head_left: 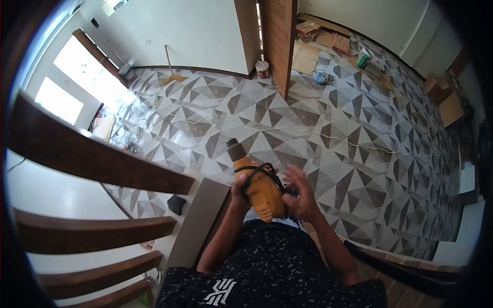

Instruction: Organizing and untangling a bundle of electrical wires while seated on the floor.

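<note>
Just below the center of the frame, we are holding an orange power drill (263,199) above a patterned tile floor (354,179), its chuck (236,150) pointing toward the upper left and a black cord (273,174) looping around its body. Our left hand (239,194) is gripping the drill's side, fingers closed against it. Our blurred right hand (303,199) is working at its right, fingers partly spread; we cannot tell whether they are pinching the cord.
</note>
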